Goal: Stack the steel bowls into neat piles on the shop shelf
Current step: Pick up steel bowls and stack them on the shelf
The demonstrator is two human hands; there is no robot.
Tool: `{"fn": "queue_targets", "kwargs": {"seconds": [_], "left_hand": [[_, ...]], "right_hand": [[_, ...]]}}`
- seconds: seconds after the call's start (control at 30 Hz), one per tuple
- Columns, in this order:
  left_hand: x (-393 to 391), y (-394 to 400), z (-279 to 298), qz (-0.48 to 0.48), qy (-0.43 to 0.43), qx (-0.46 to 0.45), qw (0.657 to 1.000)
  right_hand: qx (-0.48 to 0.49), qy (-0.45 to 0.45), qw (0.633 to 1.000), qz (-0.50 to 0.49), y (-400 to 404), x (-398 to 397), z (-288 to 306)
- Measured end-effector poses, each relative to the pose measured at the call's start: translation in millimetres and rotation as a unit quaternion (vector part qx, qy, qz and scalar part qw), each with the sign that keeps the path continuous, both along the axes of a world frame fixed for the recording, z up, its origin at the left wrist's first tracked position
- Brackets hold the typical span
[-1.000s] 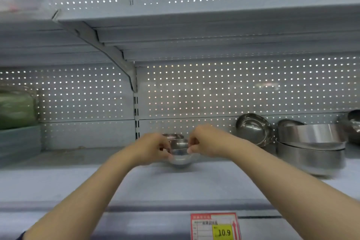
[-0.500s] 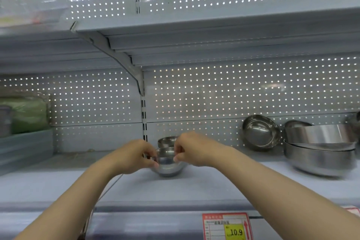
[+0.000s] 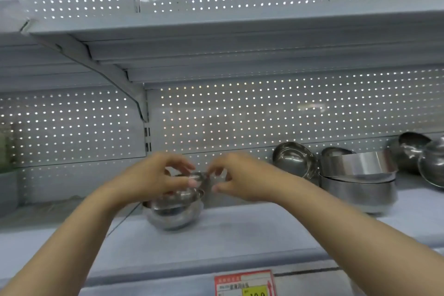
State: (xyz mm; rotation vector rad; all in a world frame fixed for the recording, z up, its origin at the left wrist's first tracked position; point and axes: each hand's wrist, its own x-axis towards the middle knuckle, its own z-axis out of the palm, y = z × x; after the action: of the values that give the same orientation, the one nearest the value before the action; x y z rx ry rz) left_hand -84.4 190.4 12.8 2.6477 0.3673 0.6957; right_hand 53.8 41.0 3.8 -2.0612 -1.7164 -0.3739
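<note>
A small pile of nested steel bowls [image 3: 176,214] sits on the grey shelf [image 3: 240,235], left of centre. Just above its back edge, a smaller steel bowl [image 3: 201,177] hangs between my two hands. My left hand [image 3: 153,179] pinches the bowl's left side with thumb and fingertips. My right hand [image 3: 242,179] pinches its right side the same way. My fingers hide most of this bowl, and the picture is blurred there.
Two large steel bowls [image 3: 358,182] are stacked at the right. A tilted bowl [image 3: 292,158] leans on the perforated back panel, and more bowls [image 3: 415,151] lie at the far right. An upper shelf [image 3: 240,29] overhangs. A red price tag [image 3: 243,283] marks the front edge.
Both hands have risen from the bowl on the shelf and now hold a smaller bowl just above the pile. The pile looks further left on the shelf, though the camera moved.
</note>
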Motion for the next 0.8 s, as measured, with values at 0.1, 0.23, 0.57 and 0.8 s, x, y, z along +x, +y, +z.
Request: {"fn": "queue_targets", "kwargs": {"seconds": [0.1, 0.23, 0.57, 0.8], "left_hand": [[47.6, -44.5, 9.4, -0.067, -0.021, -0.031, 0.997], [117.4, -100.0, 14.9, -0.11, -0.014, -0.034, 0.993], [196.7, -155.3, 4.2, -0.142, -0.012, -0.082, 0.986], [209.3, -159.1, -12.2, -0.131, 0.011, -0.174, 0.976]], "right_hand": [[0.022, -0.006, 0.999, -0.035, -47.9, 34.3, 21.5], [0.055, -0.002, 0.997, -0.062, -108.9, 82.8, 48.2], [0.032, 0.013, 0.998, -0.051, -216.9, 185.1, 57.2], [-0.03, 0.06, 0.998, -0.018, -235.5, 212.5, 34.9]]}}
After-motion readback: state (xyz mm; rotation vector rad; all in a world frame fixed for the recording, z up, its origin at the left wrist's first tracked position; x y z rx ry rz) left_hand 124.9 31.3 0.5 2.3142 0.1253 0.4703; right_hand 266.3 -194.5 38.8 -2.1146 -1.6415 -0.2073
